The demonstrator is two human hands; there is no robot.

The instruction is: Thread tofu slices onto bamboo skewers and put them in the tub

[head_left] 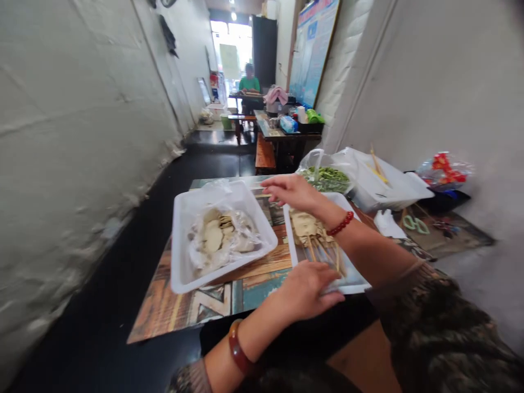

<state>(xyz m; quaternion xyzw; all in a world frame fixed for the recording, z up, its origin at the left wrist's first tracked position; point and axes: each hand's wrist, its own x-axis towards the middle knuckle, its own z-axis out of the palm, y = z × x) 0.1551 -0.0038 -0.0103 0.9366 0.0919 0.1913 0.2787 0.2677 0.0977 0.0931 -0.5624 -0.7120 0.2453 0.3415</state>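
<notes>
My left hand (309, 286), with a brown bangle at its wrist, is at the front edge of the right white tray (362, 288). Its fingers are stretched out near the stick ends of the skewers (311, 248). Flat, pale beige food pieces (305, 224) are threaded on those sticks. Above the tray's far left part, my right hand (290, 191) reaches leftward, fingers extended and nothing visible in them; its forearm hides part of the tray. To the left, another white tray (177, 240) holds a clear plastic bag (241, 240) of similar pale, flat pieces.
Behind the right tray are a bag of green vegetables (327, 177) and a white bin (364, 196) with sticks. Green-handled scissors (415, 224) and crumpled white tissue (387, 224) lie to the right. Walls flank the patterned table (262, 289); a person in green (249, 83) sits far back.
</notes>
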